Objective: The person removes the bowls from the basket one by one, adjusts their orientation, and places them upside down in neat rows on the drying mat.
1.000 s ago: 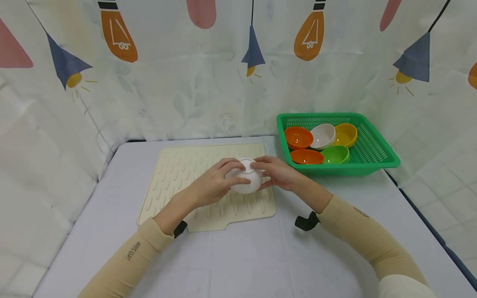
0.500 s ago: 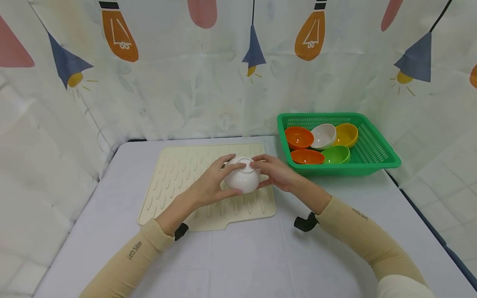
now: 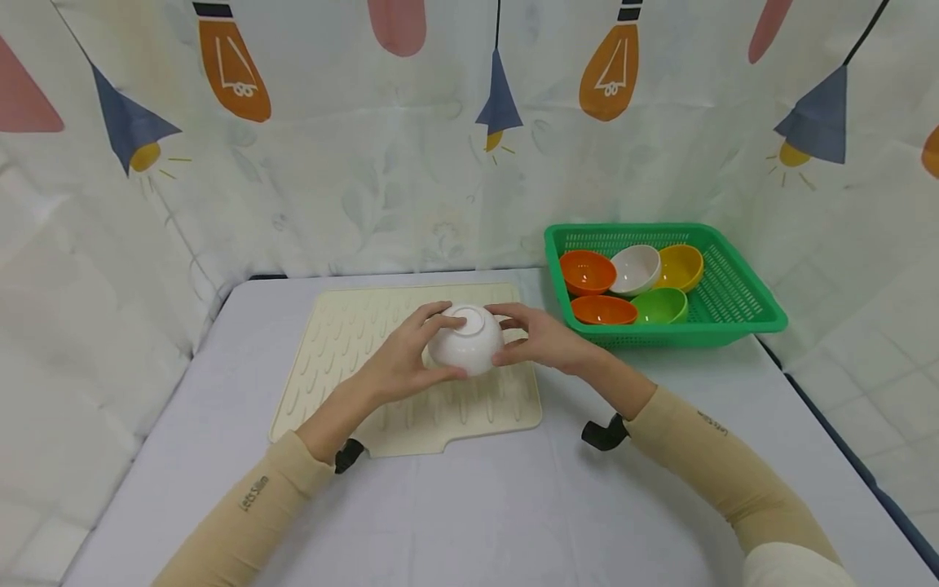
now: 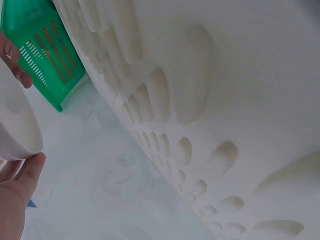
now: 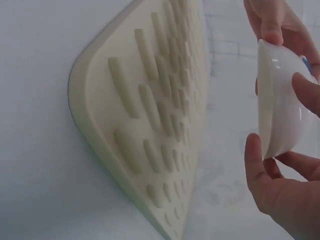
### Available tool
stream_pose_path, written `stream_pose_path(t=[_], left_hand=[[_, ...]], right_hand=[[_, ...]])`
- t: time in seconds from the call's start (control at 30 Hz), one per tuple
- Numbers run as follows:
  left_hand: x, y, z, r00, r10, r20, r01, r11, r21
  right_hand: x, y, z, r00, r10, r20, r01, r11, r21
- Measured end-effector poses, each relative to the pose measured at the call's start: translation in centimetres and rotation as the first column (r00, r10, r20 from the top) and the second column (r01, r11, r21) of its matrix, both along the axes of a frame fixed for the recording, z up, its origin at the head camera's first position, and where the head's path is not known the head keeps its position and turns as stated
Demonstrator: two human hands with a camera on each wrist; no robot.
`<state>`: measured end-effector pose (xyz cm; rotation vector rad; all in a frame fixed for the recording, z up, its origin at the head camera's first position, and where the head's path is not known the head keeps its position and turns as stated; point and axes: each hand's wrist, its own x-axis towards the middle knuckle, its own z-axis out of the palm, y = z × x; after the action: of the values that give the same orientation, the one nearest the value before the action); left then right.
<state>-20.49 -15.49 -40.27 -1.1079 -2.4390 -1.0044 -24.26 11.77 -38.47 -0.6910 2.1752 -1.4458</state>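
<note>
White bowl (image 3: 468,346), beige sleeves (image 3: 227,522) ("LetsSlim")

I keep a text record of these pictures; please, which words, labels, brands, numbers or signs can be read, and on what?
"LetsSlim": on the left forearm sleeve.
Right forearm sleeve: dark lettering, too small and blurred to read surely.
Nothing readable on the held white bowl, the green basket or the cream drying mat.

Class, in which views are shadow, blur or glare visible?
Head view: faint shadow on the table beneath the right sleeve; left wrist view: dim, nearest ridges of the mat soft; right wrist view: glare on the held white bowl.
</note>
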Motion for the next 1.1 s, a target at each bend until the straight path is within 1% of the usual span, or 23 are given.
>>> stream_pose_path(t=[0.03, 0.1, 0.17, 0.23, 0.3, 0.37, 0.43, 0.53, 0.57, 0.63, 0.77, 0.9, 0.97, 1.03, 1.1], left_hand=[[-0.1, -0.1, 0.0, 1.000, 0.000, 0.003, 0.000, 1.000, -0.001], [-0.2, -0.3, -0.1, 1.000, 0.001, 0.013, -0.001, 1.000, -0.004], [-0.4, -0.7, 0.0, 0.999, 0.004, 0.035, -0.004, 1.000, -0.003], [-0.6, -1.2, 0.0, 0.997, 0.012, 0.073, -0.012, 1.000, -0.004], [-0.7, -1.8, -0.1, 0.992, 0.022, 0.127, -0.022, 1.000, -0.002], [-1.0, -2.4, -0.2, 0.983, 0.037, 0.182, -0.036, 0.999, -0.007], [-1.3, -3.1, -0.3, 0.972, 0.038, 0.231, -0.040, 0.999, 0.005], [-1.9, -4.0, -0.5, 0.958, 0.033, 0.283, -0.043, 0.999, 0.029], [-2.2, -4.3, -0.6, 0.953, 0.031, 0.300, -0.045, 0.998, 0.039], [-2.8, -5.0, -0.7, 0.945, 0.032, 0.325, -0.051, 0.997, 0.052], [-4.0, -6.5, -0.6, 0.928, 0.060, 0.367, -0.083, 0.995, 0.047], [-4.9, -8.0, -0.5, 0.904, 0.098, 0.416, -0.117, 0.993, 0.020], [-5.4, -8.8, -0.5, 0.889, 0.111, 0.444, -0.126, 0.992, 0.005], [-5.9, -9.6, -0.5, 0.877, 0.122, 0.465, -0.132, 0.991, -0.012], [-6.3, -10.4, -0.5, 0.868, 0.128, 0.479, -0.132, 0.991, -0.025]], right_hand=[[0.0, -0.1, 0.0, 0.998, 0.005, -0.062, -0.004, 1.000, 0.027], [0.1, -0.4, -0.1, 0.983, 0.020, -0.184, -0.010, 0.998, 0.058], [0.1, -0.8, -0.2, 0.955, 0.033, -0.296, -0.011, 0.997, 0.076], [0.1, -1.4, -0.3, 0.925, 0.047, -0.377, -0.017, 0.997, 0.081], [0.0, -2.0, -0.5, 0.902, 0.073, -0.425, -0.042, 0.996, 0.082], [-0.2, -2.6, -0.6, 0.881, 0.106, -0.461, -0.073, 0.993, 0.088], [-0.5, -3.3, -0.8, 0.860, 0.139, -0.491, -0.100, 0.990, 0.104], [-0.9, -4.4, -1.0, 0.840, 0.164, -0.517, -0.108, 0.985, 0.137], [-1.1, -4.9, -1.1, 0.836, 0.169, -0.523, -0.105, 0.983, 0.150], [-1.7, -5.7, -1.3, 0.835, 0.177, -0.521, -0.101, 0.980, 0.170], [-3.2, -7.5, -1.6, 0.833, 0.194, -0.517, -0.108, 0.975, 0.192], [-4.5, -9.4, -2.0, 0.839, 0.205, -0.505, -0.125, 0.974, 0.187], [-5.0, -10.3, -2.3, 0.836, 0.209, -0.508, -0.125, 0.973, 0.193], [-5.5, -11.2, -2.6, 0.837, 0.204, -0.508, -0.115, 0.973, 0.201], [-5.9, -12.2, -3.0, 0.837, 0.192, -0.512, -0.095, 0.973, 0.209]])
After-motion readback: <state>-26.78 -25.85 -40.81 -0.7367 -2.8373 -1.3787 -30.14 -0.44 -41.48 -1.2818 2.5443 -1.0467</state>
